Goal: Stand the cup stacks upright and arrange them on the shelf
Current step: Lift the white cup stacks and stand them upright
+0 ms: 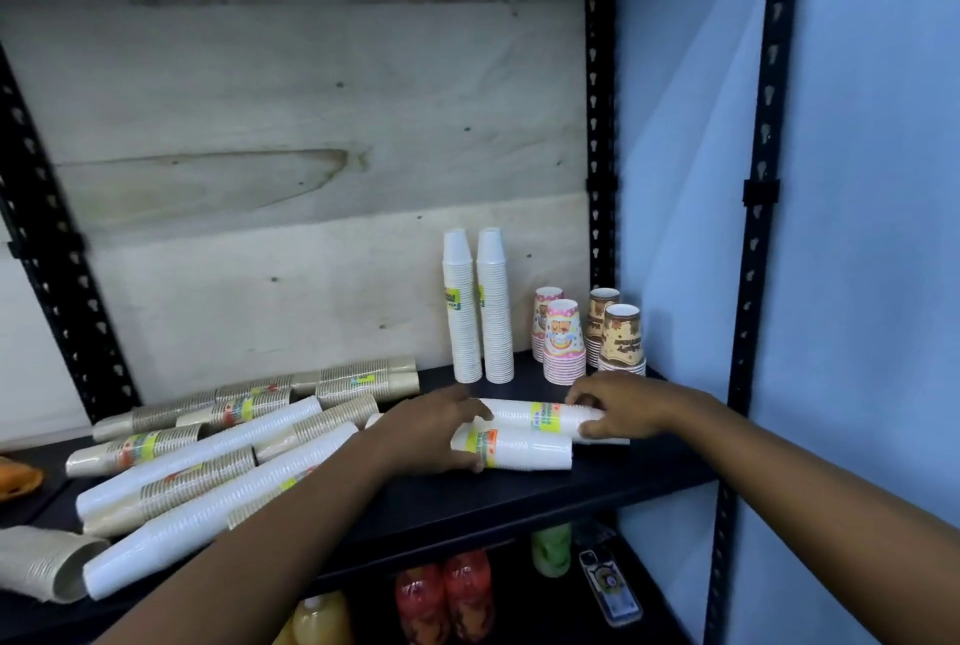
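Observation:
Two short white cup stacks lie on their sides on the black shelf [519,499]. My left hand [431,431] grips the left end of the nearer lying stack [524,449]. My right hand [618,408] holds the right end of the farther lying stack [540,416]. Behind them two tall white stacks [478,312] stand upright against the back board. To their right stand two pink patterned stacks [558,338] and two brown patterned stacks [615,332]. Several long white and beige stacks [223,452] lie in a heap at the left.
A plywood back board [291,166] closes the shelf's rear. Black slotted uprights [600,125] frame it, with a blue wall [857,229] on the right. On the lower shelf are red drink bottles [447,597], a green bottle [550,548], an orange bottle [317,618] and a phone [608,587].

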A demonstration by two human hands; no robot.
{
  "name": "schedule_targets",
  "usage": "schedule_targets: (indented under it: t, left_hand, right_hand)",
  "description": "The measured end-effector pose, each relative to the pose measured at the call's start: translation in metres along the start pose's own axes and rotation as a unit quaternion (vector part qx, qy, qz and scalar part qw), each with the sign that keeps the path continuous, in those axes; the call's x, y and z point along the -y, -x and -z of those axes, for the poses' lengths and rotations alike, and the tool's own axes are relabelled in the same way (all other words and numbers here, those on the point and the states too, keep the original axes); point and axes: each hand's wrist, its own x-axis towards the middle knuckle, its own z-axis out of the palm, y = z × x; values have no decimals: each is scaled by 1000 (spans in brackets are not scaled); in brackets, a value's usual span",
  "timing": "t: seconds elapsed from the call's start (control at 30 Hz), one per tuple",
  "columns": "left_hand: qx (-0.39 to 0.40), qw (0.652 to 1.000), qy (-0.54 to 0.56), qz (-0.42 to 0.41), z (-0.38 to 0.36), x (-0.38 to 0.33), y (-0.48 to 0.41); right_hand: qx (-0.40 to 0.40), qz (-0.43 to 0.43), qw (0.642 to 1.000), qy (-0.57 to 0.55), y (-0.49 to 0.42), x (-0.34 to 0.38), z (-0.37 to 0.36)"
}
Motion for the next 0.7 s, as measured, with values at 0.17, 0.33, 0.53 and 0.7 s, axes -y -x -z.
schedule_targets:
  t: [0.17,0.33,0.53,0.7]
  left_hand:
    - [-1,999,-48,0,-10,-1,-3]
    - [-22,999,-49,-3,-23,6,-8]
    - [-90,996,10,5,-20,11,-3]
    - [-227,954,194,19,4,19,2]
  right_hand:
    - [-14,-14,999,-29,11,-2,-11]
    - [-35,-15,998,-46,10,-6,-20]
    - [-121,5,981,-152,10,-8,5]
    - [-239,-36,945,-219,2,7,47]
